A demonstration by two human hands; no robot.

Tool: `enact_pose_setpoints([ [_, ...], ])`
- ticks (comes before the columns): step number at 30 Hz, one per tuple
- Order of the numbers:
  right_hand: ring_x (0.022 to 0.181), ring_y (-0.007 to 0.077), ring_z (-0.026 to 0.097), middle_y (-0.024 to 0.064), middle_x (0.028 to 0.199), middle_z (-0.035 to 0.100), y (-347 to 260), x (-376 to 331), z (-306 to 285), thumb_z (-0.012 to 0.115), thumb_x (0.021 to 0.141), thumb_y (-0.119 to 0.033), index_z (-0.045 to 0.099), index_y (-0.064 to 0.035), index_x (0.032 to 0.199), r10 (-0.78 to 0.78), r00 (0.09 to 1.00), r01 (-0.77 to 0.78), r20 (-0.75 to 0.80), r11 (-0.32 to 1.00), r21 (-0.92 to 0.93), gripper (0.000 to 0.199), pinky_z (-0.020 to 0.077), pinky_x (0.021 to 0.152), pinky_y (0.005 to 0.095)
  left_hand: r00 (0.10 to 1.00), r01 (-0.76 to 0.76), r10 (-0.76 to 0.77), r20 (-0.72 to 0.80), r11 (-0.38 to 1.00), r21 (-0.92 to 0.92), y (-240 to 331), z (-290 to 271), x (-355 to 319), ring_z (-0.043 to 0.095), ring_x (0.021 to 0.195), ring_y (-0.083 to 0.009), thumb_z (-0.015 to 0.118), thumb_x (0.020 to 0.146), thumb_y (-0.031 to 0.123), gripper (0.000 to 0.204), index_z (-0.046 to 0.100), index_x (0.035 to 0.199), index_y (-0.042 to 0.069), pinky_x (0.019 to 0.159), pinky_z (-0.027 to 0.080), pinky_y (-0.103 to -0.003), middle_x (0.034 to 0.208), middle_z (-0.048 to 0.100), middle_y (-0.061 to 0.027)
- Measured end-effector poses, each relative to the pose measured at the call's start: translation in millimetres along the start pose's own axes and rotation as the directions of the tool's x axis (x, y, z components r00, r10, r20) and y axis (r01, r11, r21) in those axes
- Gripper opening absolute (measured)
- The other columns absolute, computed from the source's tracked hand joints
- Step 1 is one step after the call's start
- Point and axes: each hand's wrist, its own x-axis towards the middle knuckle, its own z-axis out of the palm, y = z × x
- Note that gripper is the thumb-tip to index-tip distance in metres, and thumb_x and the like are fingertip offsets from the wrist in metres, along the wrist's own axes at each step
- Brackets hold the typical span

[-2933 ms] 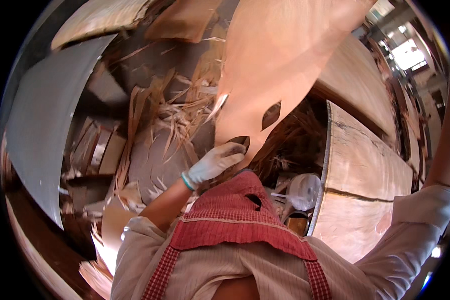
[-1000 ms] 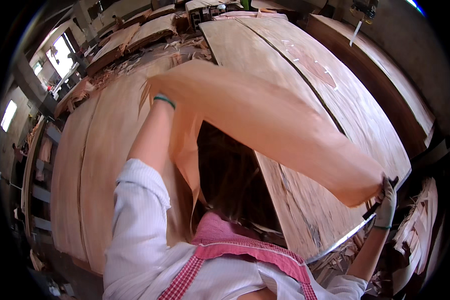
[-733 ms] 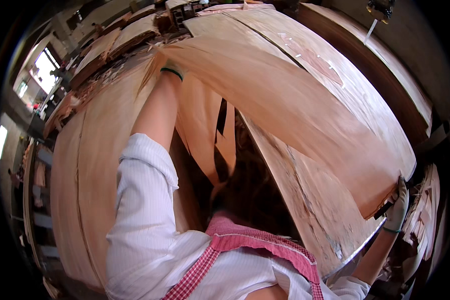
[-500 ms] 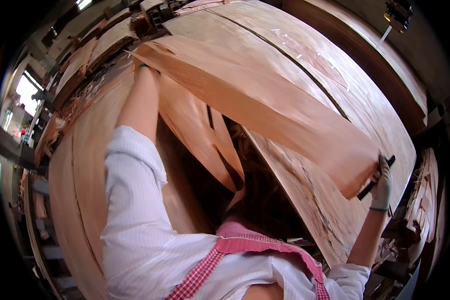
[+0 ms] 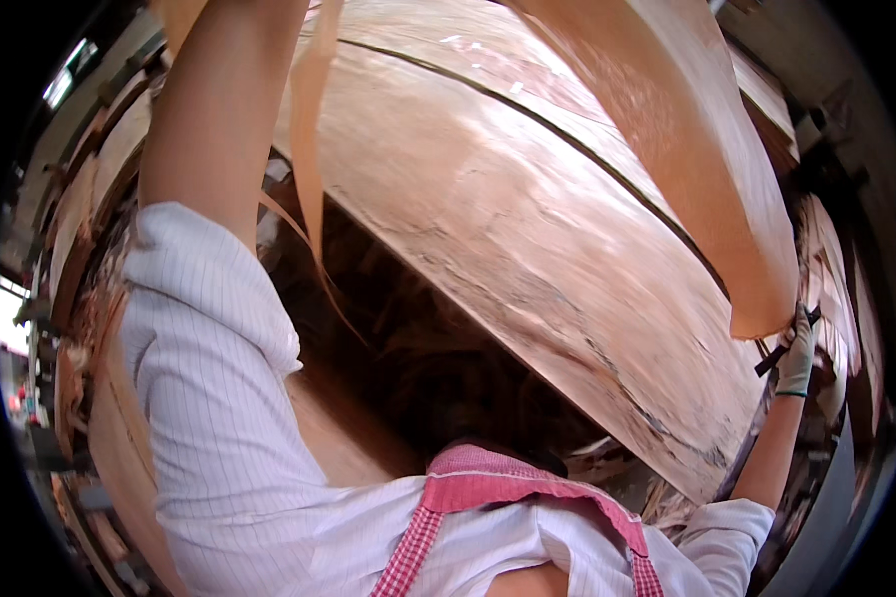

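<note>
Head view: thin veneer sheet (image 5: pixel 687 169) held aloft, arching over wide veneer stack (image 5: pixel 528 249) below. Right hand (image 5: pixel 796 348), gloved, fingers clamped on sheet's lower corner at right, near dark tool-like strip. Left arm (image 5: pixel 219 109) raised; left hand out of frame at top, grip cannot tell. Loose narrow strip (image 5: pixel 309 149) hangs beside left arm. Step judged: carrying sheet over stack, mid-lift. Next move calls for both ends level, sheet lowered flat, edges aligned with stack, no tearing.

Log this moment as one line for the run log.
right hand: gloved, gripping corner of veneer sheet | left hand: out of view, arm raised | below: wide veneer sheet | clothing: white shirt, pink checked apron
</note>
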Motion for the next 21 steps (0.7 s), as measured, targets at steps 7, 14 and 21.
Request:
enact_pose_setpoints([
  [7, 0.046, 0.0016, 0.034, -0.0096, 0.064, 0.043, -32, -91, -118, 0.065, 0.092, -0.033, 0.06, -0.0142, 0.1, -0.144, 0.931, -0.022, -0.334, 0.895, -0.446, 0.021, 0.0254, 0.04, 0.0188, 0.978, -0.103, 0.106, 0.181, 0.994, -0.026, 68, 115, -20, 0.058, 0.102, -0.0243, 0.052, 0.094, 0.024, 0.04, 0.05, 0.129, 0.005, 0.08, 0.048, -0.04, 0.119, 0.058, -0.0142],
  [14, 0.047, 0.002, 0.039, -0.0075, 0.067, 0.048, 5, -135, -237, 0.068, 0.09, -0.032, 0.058, -0.0122, 0.096, -0.056, 0.864, -0.239, -0.501, 0.83, -0.504, 0.023, 0.0299, 0.039, 0.0199, 0.913, -0.107, 0.13, 0.386, 0.991, -0.08, 118, 223, -94, 0.06, 0.098, -0.0244, 0.053, 0.094, 0.021, 0.038, 0.051, 0.128, 0.004, 0.077, 0.05, -0.04, 0.116, 0.059, -0.0147],
  [21, 0.06, 0.0019, 0.044, -0.0072, 0.079, 0.053, 35, -163, -276, 0.071, 0.088, -0.029, 0.06, -0.0113, 0.103, 0.105, 0.827, -0.395, -0.552, 0.807, -0.439, 0.025, 0.0353, 0.05, 0.0184, 0.617, 0.336, -0.005, 0.787, 0.906, -0.258, 91, 335, -276, 0.061, 0.095, -0.0244, 0.054, 0.094, 0.018, 0.036, 0.052, 0.127, 0.003, 0.074, 0.051, -0.04, 0.114, 0.061, -0.0151],
])
